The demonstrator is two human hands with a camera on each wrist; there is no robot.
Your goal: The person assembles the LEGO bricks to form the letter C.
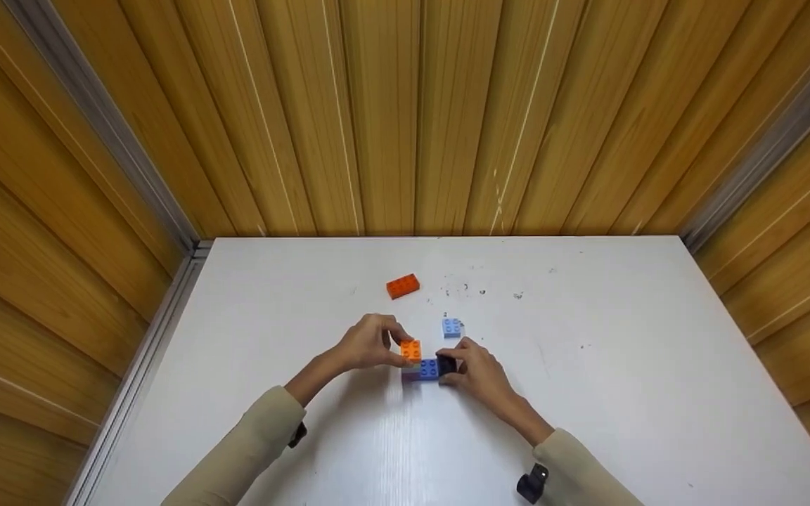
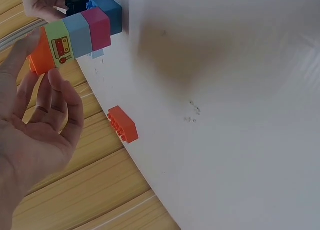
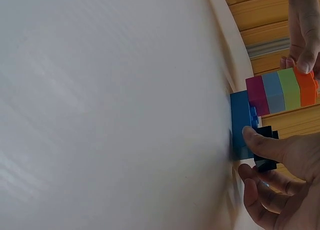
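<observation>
My left hand (image 1: 370, 344) pinches the orange brick (image 1: 410, 351) at the top of a stack. Below it come a lime-green brick with a printed picture (image 2: 59, 41), a grey-blue brick (image 2: 80, 35) and a magenta brick (image 2: 98, 28). The stack stands over the left end of a long blue brick (image 1: 428, 369) lying on the table. With thumb and fingers, my right hand (image 1: 484, 374) grips a black brick (image 1: 447, 363) at the blue brick's right end. Blue studs show between the stack and the black brick. Whether the black brick is fully pressed down, I cannot tell.
A small light-blue brick (image 1: 451, 327) lies just beyond the hands. Farther back on the white table (image 1: 271, 295) is a red-orange brick (image 1: 403, 286). Dark specks mark the tabletop around them. Wood-look panels (image 1: 412, 119) rise behind the table's far edge.
</observation>
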